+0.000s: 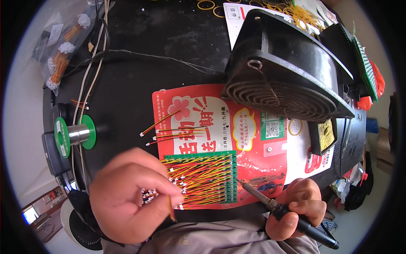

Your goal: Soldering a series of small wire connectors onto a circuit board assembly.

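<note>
Green rectangular circuit board [230, 178], lower centre on the red printed sheet [253, 169], carries rows of red-yellow-black wire leads [203, 178]. Left hand [127, 194] pinches 1 thin lead. Right hand [296, 207] clenches the black soldering iron [270, 203], tip beside the board edge. Soldering step; lead needs seating first.

The circuit board [203, 180] lies on the printed sheet [253, 139]. Left of the board stands the solder spool [75, 134]; behind it lie loose wire leads [169, 131]; behind-right sits the fan [283, 72].
</note>
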The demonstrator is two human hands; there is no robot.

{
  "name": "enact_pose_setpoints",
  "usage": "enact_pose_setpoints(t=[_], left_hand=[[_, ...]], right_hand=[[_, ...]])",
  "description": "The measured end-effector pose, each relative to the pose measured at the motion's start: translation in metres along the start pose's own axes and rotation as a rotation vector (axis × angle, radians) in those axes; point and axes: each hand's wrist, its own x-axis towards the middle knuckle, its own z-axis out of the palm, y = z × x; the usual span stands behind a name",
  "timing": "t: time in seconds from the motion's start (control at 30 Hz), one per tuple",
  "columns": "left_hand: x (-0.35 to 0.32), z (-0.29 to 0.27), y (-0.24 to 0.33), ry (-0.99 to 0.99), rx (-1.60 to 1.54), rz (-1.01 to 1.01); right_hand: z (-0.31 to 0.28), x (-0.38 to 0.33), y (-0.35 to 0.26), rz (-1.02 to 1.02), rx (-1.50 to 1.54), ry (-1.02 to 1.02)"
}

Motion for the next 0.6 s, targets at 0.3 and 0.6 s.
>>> enact_pose_setpoints(t=[0.3, 0.6], left_hand=[[-0.007, 0.021, 0.007, -0.049, -0.107, -0.106], [0.0, 0.031, -0.001, -0.092, 0.24, 0.206]], right_hand=[[0.0, -0.001, 0.003, -0.047, 0.008, 0.02], [-0.004, 0.0, 0.003, -0.05, -0.025, 0.007]])
